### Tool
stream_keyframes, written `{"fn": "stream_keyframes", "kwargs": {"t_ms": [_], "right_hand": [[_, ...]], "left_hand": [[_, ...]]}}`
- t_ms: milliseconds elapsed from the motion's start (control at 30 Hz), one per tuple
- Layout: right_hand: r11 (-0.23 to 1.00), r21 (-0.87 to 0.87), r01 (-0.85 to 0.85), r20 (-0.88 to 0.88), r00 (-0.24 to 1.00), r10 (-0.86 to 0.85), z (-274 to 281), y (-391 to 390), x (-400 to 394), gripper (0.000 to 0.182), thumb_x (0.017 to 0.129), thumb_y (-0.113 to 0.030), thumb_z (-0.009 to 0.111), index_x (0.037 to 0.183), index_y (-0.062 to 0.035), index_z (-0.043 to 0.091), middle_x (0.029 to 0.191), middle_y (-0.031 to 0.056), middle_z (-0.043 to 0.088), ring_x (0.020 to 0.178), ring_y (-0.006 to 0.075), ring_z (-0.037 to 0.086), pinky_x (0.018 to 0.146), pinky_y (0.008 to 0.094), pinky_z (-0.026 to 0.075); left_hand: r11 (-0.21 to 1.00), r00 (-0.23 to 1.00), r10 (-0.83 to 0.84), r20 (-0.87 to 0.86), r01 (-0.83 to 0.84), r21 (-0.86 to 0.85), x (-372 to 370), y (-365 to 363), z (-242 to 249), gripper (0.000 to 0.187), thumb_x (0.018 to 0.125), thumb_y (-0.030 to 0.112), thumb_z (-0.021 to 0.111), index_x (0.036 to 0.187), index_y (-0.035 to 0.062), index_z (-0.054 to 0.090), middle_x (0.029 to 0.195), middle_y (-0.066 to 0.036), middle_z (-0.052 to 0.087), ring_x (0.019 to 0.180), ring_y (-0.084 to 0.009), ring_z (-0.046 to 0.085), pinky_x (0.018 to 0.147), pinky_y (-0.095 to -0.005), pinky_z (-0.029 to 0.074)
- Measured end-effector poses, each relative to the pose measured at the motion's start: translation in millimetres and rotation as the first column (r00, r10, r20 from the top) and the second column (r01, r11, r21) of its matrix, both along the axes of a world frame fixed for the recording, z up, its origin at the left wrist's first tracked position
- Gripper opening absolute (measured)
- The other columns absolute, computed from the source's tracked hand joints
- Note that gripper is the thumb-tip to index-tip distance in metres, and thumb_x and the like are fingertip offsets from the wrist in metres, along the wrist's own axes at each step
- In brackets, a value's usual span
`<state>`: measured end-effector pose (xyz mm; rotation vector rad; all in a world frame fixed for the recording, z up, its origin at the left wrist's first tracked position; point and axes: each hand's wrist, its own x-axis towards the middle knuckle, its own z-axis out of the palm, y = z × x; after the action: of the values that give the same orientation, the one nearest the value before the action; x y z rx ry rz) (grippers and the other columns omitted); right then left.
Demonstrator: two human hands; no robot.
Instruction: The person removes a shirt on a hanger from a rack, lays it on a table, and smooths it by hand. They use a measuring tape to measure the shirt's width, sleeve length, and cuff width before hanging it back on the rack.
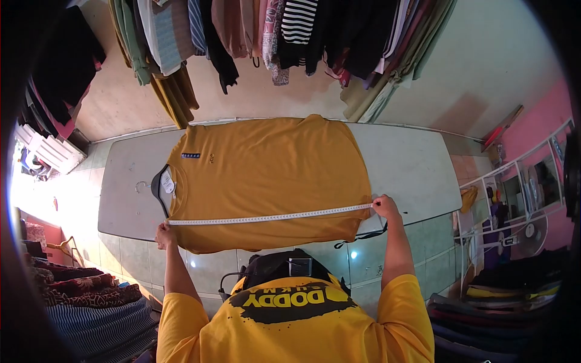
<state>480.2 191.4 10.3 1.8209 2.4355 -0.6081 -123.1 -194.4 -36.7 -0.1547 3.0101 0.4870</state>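
A mustard-yellow T-shirt [272,163] lies spread on a grey table, its neck to the left and its hem to the right. A black hanger [158,192] sits inside the collar, with a white tag [168,181] at the neckline. Across the near part of the shirt runs a white measuring tape [272,217], stretched almost straight. My left hand [164,235] is closed on the tape's left end by the shoulder. At the hem, my right hand [385,207] pinches the other end.
Under the shirt is the grey folding table [417,175]. Clothes hang [296,24] along the far wall. Folded fabric stacks [100,302] stand at the near left, more folded clothes [514,296] at the near right. A white rack [514,163] and a small fan [532,233] are on the right.
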Motion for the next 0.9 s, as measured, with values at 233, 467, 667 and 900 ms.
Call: {"fn": "stream_keyframes", "kwargs": {"t_ms": [233, 467, 667, 900], "right_hand": [[0.999, 0.037, 0.001, 0.048, 0.999, -0.003, 9, -6, -6, 0.015, 0.068, -0.022, 0.063, 0.077, -0.0091, 0.064, 0.087, 0.0131, 0.057, 0.081, 0.0305, 0.057, 0.073, 0.0376, 0.047], [0.977, 0.213, -0.03, -0.491, 0.861, 0.134, 70, -36, -101, 0.028, 0.068, -0.022, 0.068, 0.087, -0.0031, 0.059, 0.076, 0.0119, 0.056, 0.069, 0.0242, 0.056, 0.064, 0.0343, 0.047], [0.879, 0.147, -0.453, -0.645, 0.63, 0.433, 46, -96, -196, 0.026, 0.072, -0.026, 0.066, 0.088, -0.0061, 0.06, 0.073, 0.0101, 0.056, 0.067, 0.0222, 0.056, 0.061, 0.0331, 0.045], [0.865, 0.277, -0.419, -0.529, 0.685, 0.501, 30, -95, -157, 0.022, 0.073, -0.026, 0.063, 0.083, -0.0074, 0.06, 0.077, 0.0119, 0.057, 0.076, 0.0296, 0.055, 0.069, 0.0373, 0.045]], "left_hand": [[0.961, 0.998, 0.058, -0.002, -0.055, 0.27, 0, 4, 3, 0.027, 0.081, 0.037, 0.055, 0.096, 0.015, 0.061, 0.089, -0.002, 0.063, 0.085, -0.0228, 0.057, 0.076, -0.0418, 0.041], [0.469, 0.935, -0.298, -0.193, 0.319, 0.824, 72, 83, 23, 0.013, 0.082, 0.014, 0.059, 0.078, 0.0021, 0.062, 0.076, -0.001, 0.059, 0.07, -0.0089, 0.052, 0.065, -0.0229, 0.041], [0.206, 0.478, -0.878, 0.016, 0.349, 0.914, 187, 149, 42, 0.005, 0.074, 0.009, 0.064, 0.077, 0.0045, 0.063, 0.078, -0.004, 0.061, 0.075, -0.0121, 0.056, 0.072, -0.0256, 0.044], [0.532, 0.551, -0.809, -0.205, 0.834, 0.143, 193, 102, 34, 0.061, 0.073, 0.03, 0.061, 0.125, 0.0086, 0.038, 0.134, -0.018, 0.028, 0.124, -0.0355, 0.025, 0.098, -0.05, 0.021]]}}
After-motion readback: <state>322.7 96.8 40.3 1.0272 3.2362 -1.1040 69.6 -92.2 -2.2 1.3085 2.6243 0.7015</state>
